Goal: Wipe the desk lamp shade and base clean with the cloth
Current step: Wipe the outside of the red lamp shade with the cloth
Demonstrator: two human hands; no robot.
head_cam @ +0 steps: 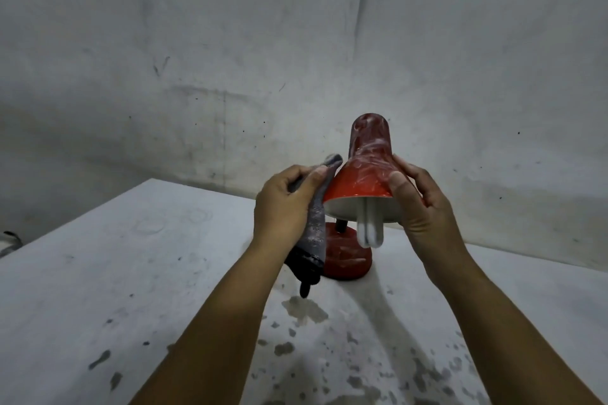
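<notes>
Left hand (285,204) at about 9 o'clock of the lamp, fingers curled round a dark grey cloth (314,223); upper end of cloth poking out past the fingertips and touching the left flank of the shade, lower end hanging down in a dark, wet-looking tail just above the desk. Right hand (418,204) at about 3 o'clock of the lamp, wrapped round the right side of the shade (362,174), thumb pressed flat on the red front, fingers out of sight behind. Both forearms bare, reaching in from 6 o'clock.

Nearest, at 6 o'clock: white desk (131,273) spotted with dark damp blotches and grey smudges, thickest under the forearms. Further up, near the middle: round red base (348,260) standing on the desk, streaked with pale dust, partly covered on its left by the hanging cloth. Short dark stem (340,227) rising from the base, mostly hidden behind the shade.

Above the base: red bell-shaped shade tilted with its open mouth toward the camera, white inside, smeared with whitish streaks over its narrow top and upper body. White tube bulb (370,227) sticking out of the mouth, pointing down toward 6 o'clock, its tip overlapping the base in view.

Farthest, from 9 through 12 to 3 o'clock: grey-white wall (296,43), scuffed and speckled with dark marks, meeting the desk's far edge. Small greyish object (10,242) at the far left edge at 9 o'clock, too cut off to identify.
</notes>
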